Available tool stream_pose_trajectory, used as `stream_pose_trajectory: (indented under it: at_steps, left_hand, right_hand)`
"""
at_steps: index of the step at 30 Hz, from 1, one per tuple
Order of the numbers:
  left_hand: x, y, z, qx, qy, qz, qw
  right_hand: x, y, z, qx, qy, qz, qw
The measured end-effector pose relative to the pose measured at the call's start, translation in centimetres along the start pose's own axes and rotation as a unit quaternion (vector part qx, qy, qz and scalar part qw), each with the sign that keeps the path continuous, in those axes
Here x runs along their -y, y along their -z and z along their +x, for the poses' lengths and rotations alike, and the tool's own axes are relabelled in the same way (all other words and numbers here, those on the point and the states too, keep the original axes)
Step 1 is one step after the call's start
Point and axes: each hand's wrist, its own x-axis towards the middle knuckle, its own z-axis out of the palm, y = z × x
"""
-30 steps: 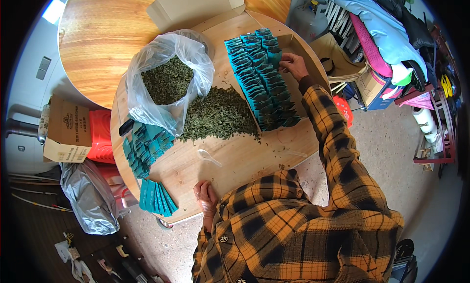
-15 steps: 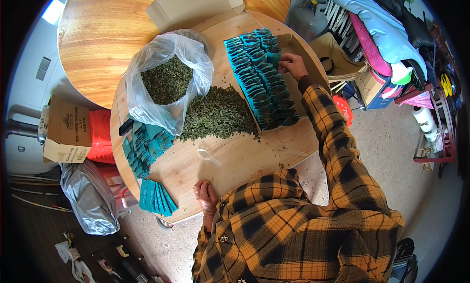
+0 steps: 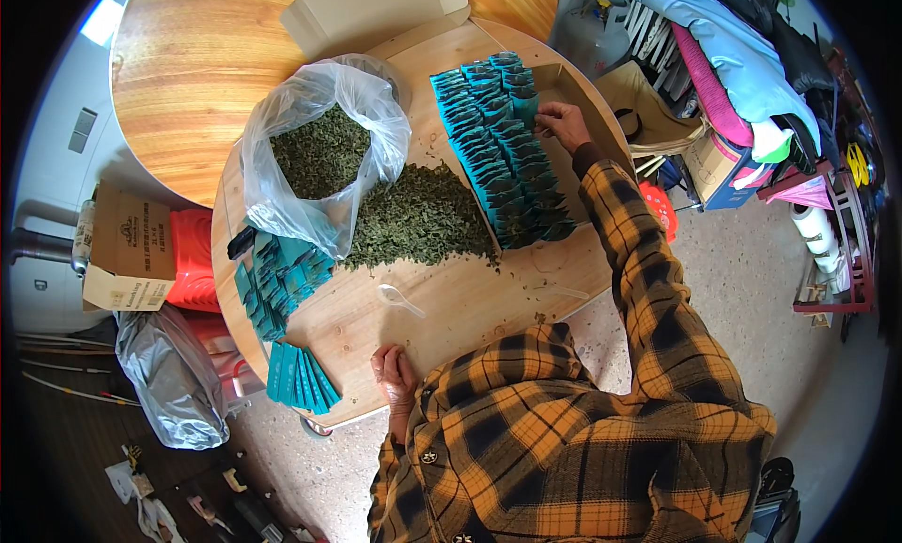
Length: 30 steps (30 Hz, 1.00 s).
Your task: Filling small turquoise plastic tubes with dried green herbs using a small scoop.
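The right hand (image 3: 562, 125) is at the right side of three long rows of upright teal foil packets (image 3: 484, 134), which stand in a shallow open brown cardboard box (image 3: 587, 87) toward the far right edge of the round pale wooden worktop (image 3: 470, 303). The rows lie directly to this hand's left; their long axis runs from the far edge toward the near edge, leaning rightward at the near end. The right hand's fingertips are drawn together at the right edge of one packet in the rightmost row, though whether they pinch it or only touch it cannot be told.

The left hand (image 3: 395, 369) is well apart from the rows, its fingers curled at the worktop's near edge; whether it encloses anything is hidden. Nearest to it are a fan of flat teal packets (image 3: 301, 379) on its left and a clear plastic spoon (image 3: 391, 295) beyond it
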Motion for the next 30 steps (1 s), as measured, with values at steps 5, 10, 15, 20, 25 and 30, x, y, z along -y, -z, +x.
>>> stream_pose_trajectory:
  at_steps: [5,10,15,20,25,30]
  left_hand:
    - [0.03,0.02,-0.03,0.001,0.0,0.003,1.0]
    - [-0.15,-0.01,0.01,0.004,0.008,0.008,1.0]
    - [-0.19,0.09,-0.01,0.001,0.011,0.01,1.0]
    - [-0.28,0.04,0.18,0.0,0.006,0.002,1.0]
    - [-0.18,-0.04,0.13,-0.003,0.006,-0.007,1.0]
    - [-0.1,-0.06,0.06,-0.008,0.001,-0.001,1.0]
  right_hand:
    - [-0.08,0.17,-0.1,0.012,-0.007,-0.011,1.0]
    - [-0.12,0.47,-0.13,0.02,-0.008,0.004,1.0]
    - [-0.07,0.24,-0.08,0.033,-0.004,0.007,0.999]
    - [-0.21,0.33,-0.09,0.036,-0.009,0.005,0.999]
    - [-0.14,0.43,-0.05,0.031,-0.015,-0.003,0.999]
    - [0.12,0.14,-0.31,0.025,-0.012,-0.02,0.999]
